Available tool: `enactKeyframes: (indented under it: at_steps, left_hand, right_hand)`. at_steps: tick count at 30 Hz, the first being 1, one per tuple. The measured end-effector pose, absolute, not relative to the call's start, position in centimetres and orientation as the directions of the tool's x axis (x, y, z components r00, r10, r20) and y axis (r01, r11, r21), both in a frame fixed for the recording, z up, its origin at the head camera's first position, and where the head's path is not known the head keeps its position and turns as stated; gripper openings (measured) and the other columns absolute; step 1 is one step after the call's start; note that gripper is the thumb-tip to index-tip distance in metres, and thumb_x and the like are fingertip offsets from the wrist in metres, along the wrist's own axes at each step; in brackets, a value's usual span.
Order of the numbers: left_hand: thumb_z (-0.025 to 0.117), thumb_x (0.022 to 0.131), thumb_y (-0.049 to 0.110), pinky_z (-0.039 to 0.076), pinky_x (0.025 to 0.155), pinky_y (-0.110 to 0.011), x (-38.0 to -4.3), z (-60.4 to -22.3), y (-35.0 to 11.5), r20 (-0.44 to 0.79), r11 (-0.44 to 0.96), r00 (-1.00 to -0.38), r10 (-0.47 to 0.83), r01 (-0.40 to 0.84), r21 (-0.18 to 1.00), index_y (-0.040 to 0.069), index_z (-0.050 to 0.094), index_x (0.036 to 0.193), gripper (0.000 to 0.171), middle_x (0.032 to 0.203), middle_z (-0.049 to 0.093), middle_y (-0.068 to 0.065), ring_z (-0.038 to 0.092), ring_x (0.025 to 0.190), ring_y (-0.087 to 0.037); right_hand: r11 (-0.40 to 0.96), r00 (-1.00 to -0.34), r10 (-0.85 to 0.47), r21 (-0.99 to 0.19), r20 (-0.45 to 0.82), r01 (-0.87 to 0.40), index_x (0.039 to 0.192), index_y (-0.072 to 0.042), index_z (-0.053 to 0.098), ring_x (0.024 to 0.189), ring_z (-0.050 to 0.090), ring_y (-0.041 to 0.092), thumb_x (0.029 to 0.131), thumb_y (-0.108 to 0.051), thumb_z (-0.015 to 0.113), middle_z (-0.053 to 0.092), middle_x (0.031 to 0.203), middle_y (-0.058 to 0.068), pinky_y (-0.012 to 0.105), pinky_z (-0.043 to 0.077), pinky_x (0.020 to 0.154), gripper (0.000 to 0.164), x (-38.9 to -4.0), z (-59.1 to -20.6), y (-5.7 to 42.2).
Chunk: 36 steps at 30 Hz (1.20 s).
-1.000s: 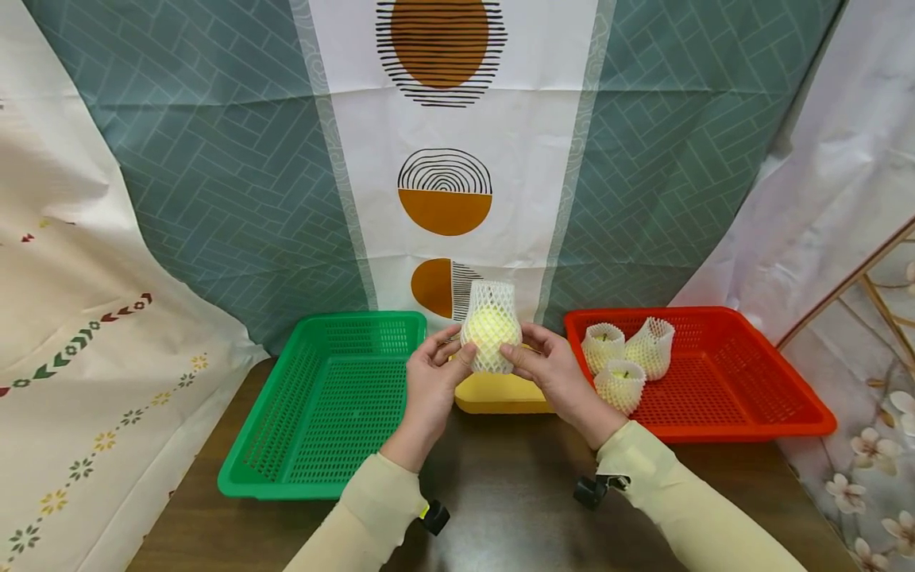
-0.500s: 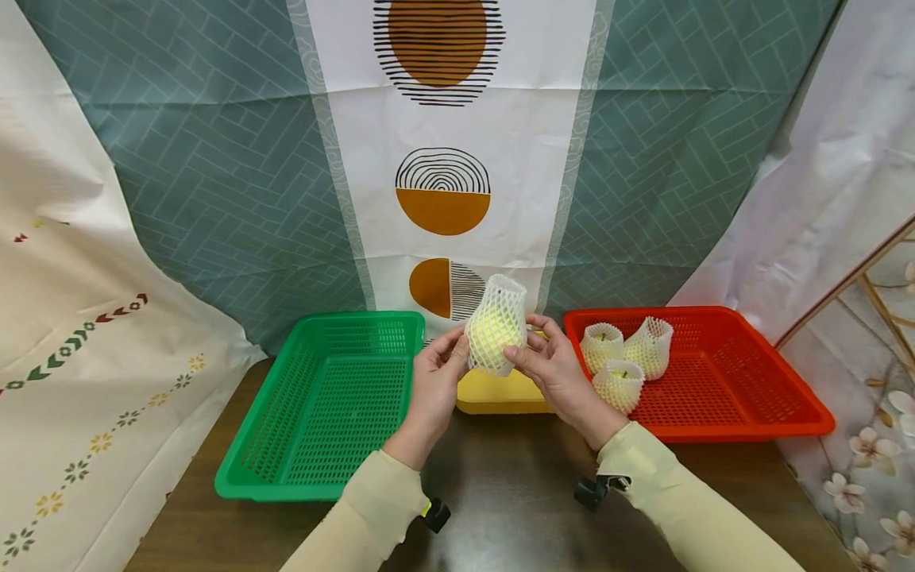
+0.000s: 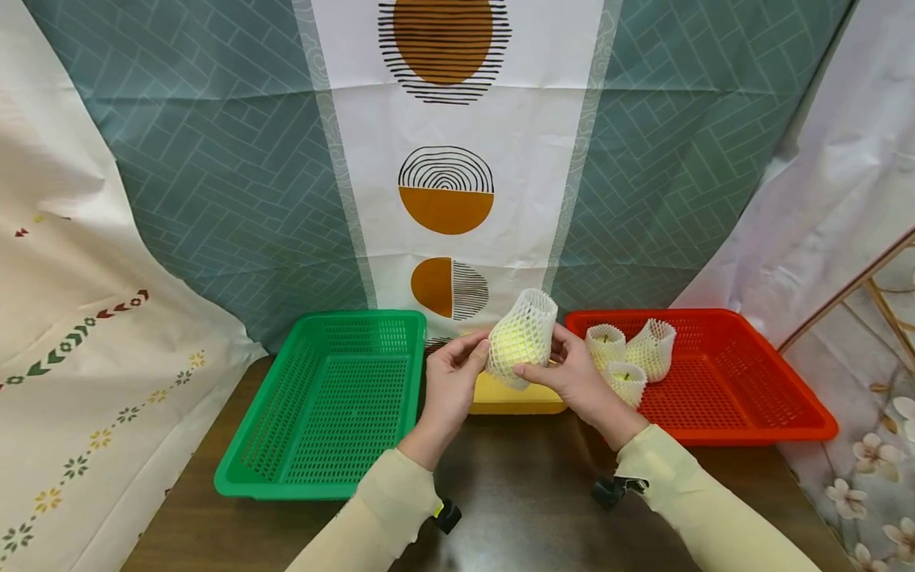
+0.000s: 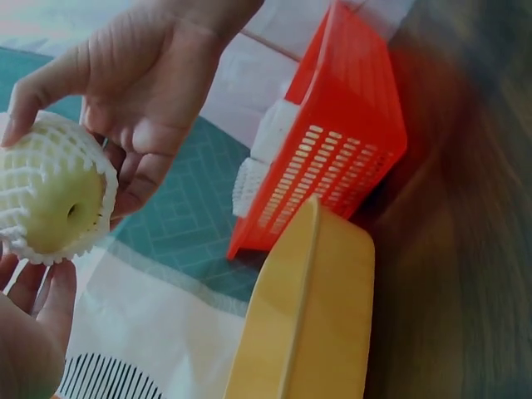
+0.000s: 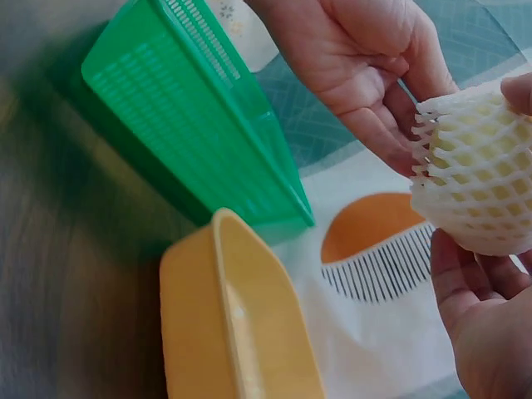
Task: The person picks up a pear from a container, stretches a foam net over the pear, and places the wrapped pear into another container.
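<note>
A pale yellow-green fruit in a white foam net [image 3: 520, 342] is held up between both hands, above the yellow basin [image 3: 518, 400]. My right hand [image 3: 582, 383] grips its right side, thumb across the front and fingers behind. From the left, my left hand [image 3: 452, 385] pinches the net's edge with thumb and fingers. The net's long loose end points up and slightly right. In the left wrist view the fruit's bare base [image 4: 62, 212] shows a small dark dimple in the net's opening. The right wrist view shows the netted side [image 5: 482, 170].
A green basket [image 3: 322, 481] stands on the left of the brown table [image 3: 515, 508]. On the right, a red basket [image 3: 722, 433] holds several netted fruits [image 3: 649, 351] in its left part. A patterned cloth [image 3: 443, 48] hangs behind.
Both hands have moved right with the fruit, toward the red basket's side. The fruit has tilted, so the net's loose end leans right. The baskets have stayed in place.
</note>
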<state>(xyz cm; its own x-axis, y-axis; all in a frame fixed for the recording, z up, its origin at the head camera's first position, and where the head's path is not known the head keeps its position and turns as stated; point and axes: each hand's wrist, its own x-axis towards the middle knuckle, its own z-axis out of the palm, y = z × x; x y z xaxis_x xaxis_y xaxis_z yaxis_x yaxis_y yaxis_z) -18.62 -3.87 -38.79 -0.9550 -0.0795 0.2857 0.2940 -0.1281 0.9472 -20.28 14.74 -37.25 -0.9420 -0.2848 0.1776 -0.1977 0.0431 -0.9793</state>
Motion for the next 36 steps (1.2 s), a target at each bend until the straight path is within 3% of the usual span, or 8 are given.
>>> enactKeyframes:
  at_steps: [4, 8, 11, 18, 21, 27, 32, 36]
  left_hand:
    - [0.066, 0.087, 0.028, 0.055, 0.080, -0.032, -18.9, -39.1, -2.4, 0.268, -0.177, -0.960, -0.081, 0.278, 0.944, 0.009, 0.070, 0.107, 0.028, 0.105, 0.067, -0.008, 0.066, 0.088, -0.019]
    - [0.065, 0.088, 0.019, 0.055, 0.079, -0.041, -19.3, -39.6, -0.3, 0.244, -0.214, -0.967, -0.071, 0.253, 0.943, 0.002, 0.069, 0.105, 0.025, 0.102, 0.067, -0.019, 0.066, 0.088, -0.033]
    - [0.065, 0.087, 0.015, 0.056, 0.076, -0.041, -19.4, -39.9, 1.1, 0.230, -0.180, -0.971, -0.060, 0.237, 0.954, 0.002, 0.069, 0.103, 0.021, 0.098, 0.067, -0.023, 0.065, 0.088, -0.039]
    - [0.072, 0.082, 0.026, 0.053, 0.067, -0.021, -19.7, -41.4, 5.0, 0.247, 0.033, -0.968, 0.028, 0.248, 0.968, 0.019, 0.073, 0.098, 0.018, 0.088, 0.071, -0.001, 0.063, 0.074, -0.008]
    - [0.072, 0.082, 0.031, 0.051, 0.067, -0.017, -19.8, -42.1, 6.7, 0.249, 0.116, -0.961, 0.116, 0.262, 0.958, 0.021, 0.073, 0.100, 0.021, 0.086, 0.070, 0.006, 0.061, 0.073, -0.001]
    - [0.071, 0.082, 0.032, 0.049, 0.060, -0.014, -19.3, -43.5, 9.3, 0.254, 0.258, -0.919, 0.301, 0.335, 0.906, 0.019, 0.072, 0.107, 0.028, 0.093, 0.071, 0.009, 0.059, 0.067, 0.002]
    - [0.071, 0.082, 0.034, 0.047, 0.060, -0.012, -18.8, -44.6, 10.3, 0.245, 0.342, -0.905, 0.348, 0.366, 0.865, 0.019, 0.071, 0.111, 0.032, 0.107, 0.070, 0.007, 0.058, 0.071, 0.002]
    - [0.071, 0.083, 0.032, 0.048, 0.069, -0.010, -18.9, -45.0, 10.5, 0.243, 0.371, -0.907, 0.343, 0.369, 0.852, 0.019, 0.072, 0.107, 0.028, 0.105, 0.070, 0.010, 0.062, 0.086, 0.001]
  right_hand:
    - [0.079, -0.953, -0.252, -0.978, 0.168, -0.193, 0.136, -0.013, 0.041, 0.099, 0.062, 0.017, 0.076, -0.016, 0.077, 0.055, 0.120, 0.008, 0.026, 0.055, 0.079, 0.070, -20.4, -36.9, 16.4]
    - [0.112, -0.966, -0.190, -0.974, 0.175, -0.198, 0.137, -0.010, 0.039, 0.099, 0.061, 0.013, 0.079, -0.016, 0.075, 0.054, 0.119, 0.003, 0.023, 0.054, 0.079, 0.069, -20.5, -36.8, 18.7]
    - [0.125, -0.971, -0.153, -0.971, 0.184, -0.203, 0.136, -0.011, 0.038, 0.098, 0.060, 0.009, 0.081, -0.016, 0.073, 0.054, 0.117, -0.003, 0.021, 0.054, 0.077, 0.066, -20.5, -36.6, 20.4]
    - [0.211, -0.977, -0.073, -0.954, 0.201, -0.213, 0.137, -0.019, 0.038, 0.101, 0.057, 0.006, 0.082, -0.017, 0.071, 0.054, 0.121, -0.007, 0.017, 0.052, 0.076, 0.064, -20.3, -35.8, 24.8]
    - [0.244, -0.978, -0.027, -0.947, 0.207, -0.208, 0.138, -0.023, 0.037, 0.102, 0.056, 0.004, 0.082, -0.017, 0.071, 0.052, 0.122, -0.008, 0.015, 0.052, 0.075, 0.065, -20.0, -35.7, 26.5]
    - [0.271, -0.970, 0.025, -0.936, 0.242, -0.226, 0.134, -0.023, 0.040, 0.095, 0.059, 0.000, 0.082, -0.011, 0.071, 0.054, 0.117, -0.010, 0.015, 0.052, 0.071, 0.062, -19.7, -36.1, 29.2]
    - [0.472, -0.978, 0.039, -0.867, 0.206, -0.164, 0.135, -0.022, 0.037, 0.096, 0.055, 0.000, 0.082, -0.028, 0.071, 0.051, 0.115, -0.013, 0.013, 0.051, 0.073, 0.063, -19.7, -36.4, 30.7]
    - [0.541, -0.981, 0.083, -0.835, 0.173, -0.102, 0.135, -0.021, 0.035, 0.095, 0.052, 0.000, 0.080, -0.036, 0.072, 0.049, 0.116, -0.011, 0.012, 0.050, 0.072, 0.068, -19.5, -36.8, 32.0]
